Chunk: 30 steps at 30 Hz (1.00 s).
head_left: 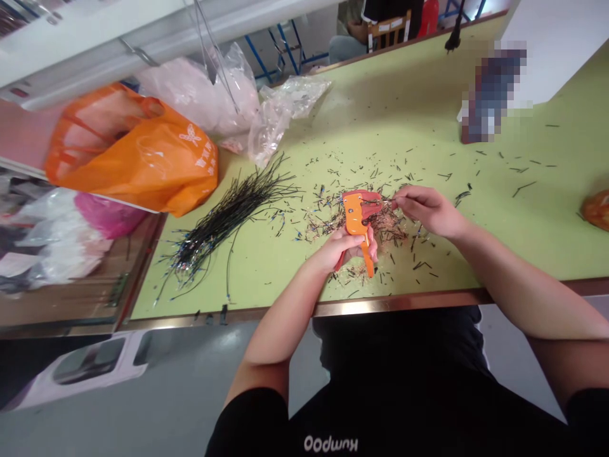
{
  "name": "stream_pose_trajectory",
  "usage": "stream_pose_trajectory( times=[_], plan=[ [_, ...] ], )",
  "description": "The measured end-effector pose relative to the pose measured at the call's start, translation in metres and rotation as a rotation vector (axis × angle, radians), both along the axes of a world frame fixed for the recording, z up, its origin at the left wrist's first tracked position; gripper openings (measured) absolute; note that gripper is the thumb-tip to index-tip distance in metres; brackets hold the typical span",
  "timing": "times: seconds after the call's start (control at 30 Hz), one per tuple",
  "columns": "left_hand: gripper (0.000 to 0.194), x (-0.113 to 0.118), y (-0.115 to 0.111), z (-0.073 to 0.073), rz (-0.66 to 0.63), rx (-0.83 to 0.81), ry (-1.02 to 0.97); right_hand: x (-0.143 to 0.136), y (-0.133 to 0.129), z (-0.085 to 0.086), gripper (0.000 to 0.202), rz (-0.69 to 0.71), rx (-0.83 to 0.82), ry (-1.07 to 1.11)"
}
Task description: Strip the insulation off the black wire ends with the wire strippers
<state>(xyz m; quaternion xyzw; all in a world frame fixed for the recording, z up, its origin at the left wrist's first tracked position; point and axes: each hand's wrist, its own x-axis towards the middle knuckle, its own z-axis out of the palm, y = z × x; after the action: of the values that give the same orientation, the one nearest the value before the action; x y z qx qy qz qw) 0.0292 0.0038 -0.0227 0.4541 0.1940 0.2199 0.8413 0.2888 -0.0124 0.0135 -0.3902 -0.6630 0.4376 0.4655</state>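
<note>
My left hand (349,247) is wrapped round the handles of an orange and red wire stripper (354,216), held over the table. Just right of its jaws, my right hand (425,206) pinches a thin dark wire (389,202) between thumb and fingers. Whether the wire's tip sits inside the jaws is too small to tell. Beneath both hands lies a heap of black wire offcuts and copper strands (390,228). To the left a long bundle of black wires (228,209) rests on the green table, with blue and silvery bits at its near end.
An orange bag (157,158) and clear plastic bags (280,114) stand at the back left. A white box-like object (556,51) is at the back right, beside a blurred-out item. The metal table edge (404,303) runs before my body. Another person (349,44) sits beyond the table.
</note>
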Motion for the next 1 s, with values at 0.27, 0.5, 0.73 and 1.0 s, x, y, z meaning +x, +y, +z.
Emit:
stream_pose_trajectory(
  times=[0.27,0.5,0.73,1.0],
  plan=[
    [0.036,0.003,-0.002,0.000,0.109,0.061,0.054,-0.002,-0.003,0.002,0.030,-0.057,-0.017,-0.058],
    [0.035,0.008,-0.007,-0.003,0.168,0.123,0.091,-0.003,-0.003,0.000,0.031,-0.075,-0.011,-0.056],
    [0.038,0.014,-0.009,-0.001,0.228,0.110,0.102,-0.006,-0.005,0.002,0.040,-0.177,0.068,-0.035],
    [0.043,0.017,-0.013,0.008,0.180,0.015,-0.015,-0.019,-0.012,0.008,0.042,-0.166,0.029,0.077]
  ],
)
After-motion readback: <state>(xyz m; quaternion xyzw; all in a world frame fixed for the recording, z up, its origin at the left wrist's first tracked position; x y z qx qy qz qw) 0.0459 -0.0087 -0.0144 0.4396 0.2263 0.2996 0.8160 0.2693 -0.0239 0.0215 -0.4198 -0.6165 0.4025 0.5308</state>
